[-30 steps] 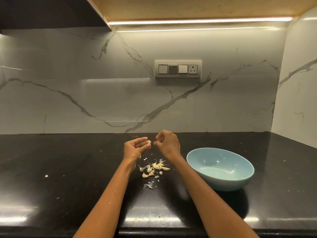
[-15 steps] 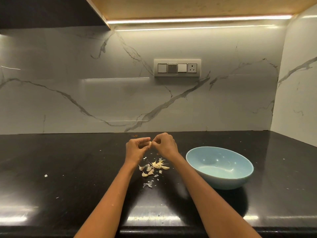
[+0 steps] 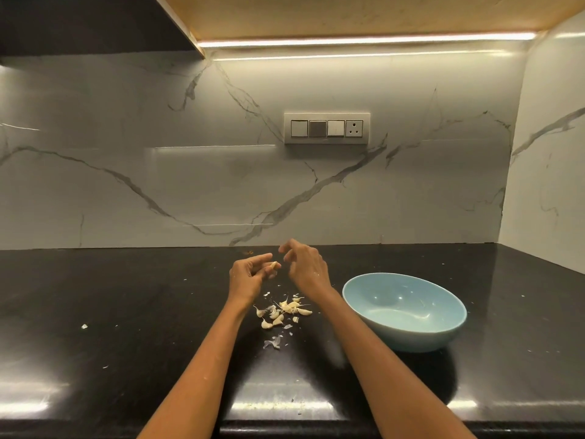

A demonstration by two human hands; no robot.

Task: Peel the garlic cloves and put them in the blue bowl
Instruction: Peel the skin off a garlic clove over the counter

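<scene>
My left hand pinches a garlic clove at its fingertips, above the black counter. Just to the right of it, my right hand hovers with loosely bent fingers and holds nothing that I can see. Below both hands, several garlic cloves lie in a small pile on the counter with bits of skin among them. The blue bowl stands to the right of the pile, and no cloves show inside it.
Loose papery skin lies nearer to me than the pile, and a small scrap sits far left. The marble wall with a switch plate closes the back, another wall the right. The counter's front edge runs below my forearms.
My two hands were joined at the fingertips on the clove half a second ago. Now the right hand has pulled away up and to the right, while the left keeps the clove.
</scene>
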